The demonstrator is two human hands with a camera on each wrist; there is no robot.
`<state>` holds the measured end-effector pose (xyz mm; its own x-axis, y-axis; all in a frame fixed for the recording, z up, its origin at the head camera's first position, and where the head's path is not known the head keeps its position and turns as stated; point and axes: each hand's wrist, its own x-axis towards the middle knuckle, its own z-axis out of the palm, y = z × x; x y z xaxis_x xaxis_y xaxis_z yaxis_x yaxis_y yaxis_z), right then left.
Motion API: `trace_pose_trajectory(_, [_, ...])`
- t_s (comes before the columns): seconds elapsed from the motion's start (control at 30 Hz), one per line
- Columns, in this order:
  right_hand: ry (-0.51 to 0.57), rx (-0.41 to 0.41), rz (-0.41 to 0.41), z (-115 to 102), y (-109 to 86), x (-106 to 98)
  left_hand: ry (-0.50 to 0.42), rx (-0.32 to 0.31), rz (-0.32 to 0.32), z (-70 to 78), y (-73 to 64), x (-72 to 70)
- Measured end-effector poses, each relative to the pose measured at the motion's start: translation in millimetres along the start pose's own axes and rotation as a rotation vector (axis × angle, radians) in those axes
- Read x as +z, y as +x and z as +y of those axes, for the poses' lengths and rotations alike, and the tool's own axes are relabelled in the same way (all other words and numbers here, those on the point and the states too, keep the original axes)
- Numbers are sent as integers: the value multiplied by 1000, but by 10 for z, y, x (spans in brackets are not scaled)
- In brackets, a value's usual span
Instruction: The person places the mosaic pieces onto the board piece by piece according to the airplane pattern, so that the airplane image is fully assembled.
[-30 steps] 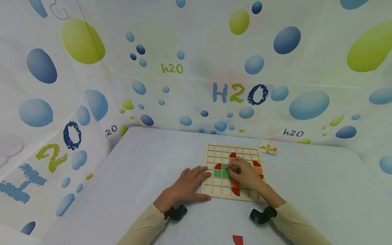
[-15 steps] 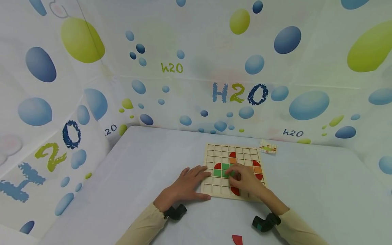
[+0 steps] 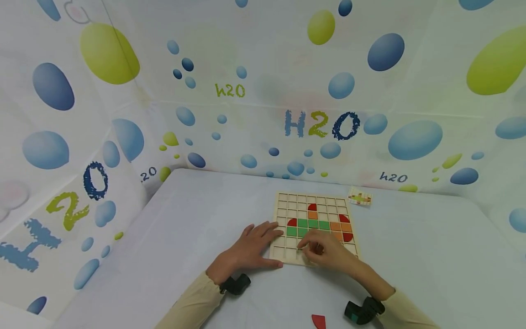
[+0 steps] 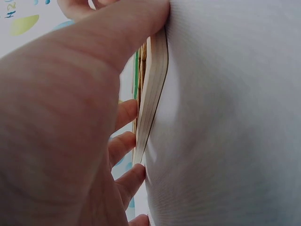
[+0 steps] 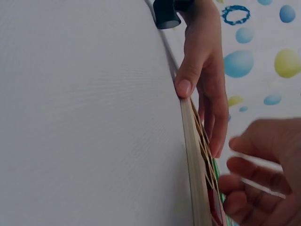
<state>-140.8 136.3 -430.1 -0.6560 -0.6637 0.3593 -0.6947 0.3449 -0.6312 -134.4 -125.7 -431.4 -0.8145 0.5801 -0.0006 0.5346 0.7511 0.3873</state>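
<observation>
A square wooden grid board (image 3: pixel 287 252) lies on the table, with green, orange and red tiles in some cells. My left hand (image 3: pixel 248 249) rests against its left edge, fingers spread; the left wrist view shows fingertips touching the board's side (image 4: pixel 153 87). Over the board's lower middle hovers my right hand (image 3: pixel 328 250), fingers loosely bent. In the right wrist view, its thumb and fingers (image 5: pixel 235 202) stand apart, with no tile visible between them. A row of green tiles (image 3: pixel 313 224) runs beside orange tiles (image 3: pixel 346 227). My right hand hides the cells beneath it.
A loose red rounded tile (image 3: pixel 318 321) lies on the table near the bottom edge of the view. Beyond the board's far right corner lies a small picture card (image 3: pixel 360 197). A patterned curtain (image 3: pixel 263 91) stands behind the table.
My right hand has drawn back across the board, toward me, uncovering green and orange tiles in the middle rows and now covering the lower cells. The left hand has stayed in place.
</observation>
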Motion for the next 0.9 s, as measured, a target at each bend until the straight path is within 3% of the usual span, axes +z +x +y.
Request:
trace_pose_trajectory(0.23, [117,-119,-136,-11,-38,13,5,5,3,-9,-1,1])
trace_pose_trajectory(0.63, [200,-168,-308,-13,-68,10,-9,16,16,-5,6,4])
trace_pose_trajectory(0.9, [359,-150,-501,-73,-99,-33,-2,13,21,8,5,4])
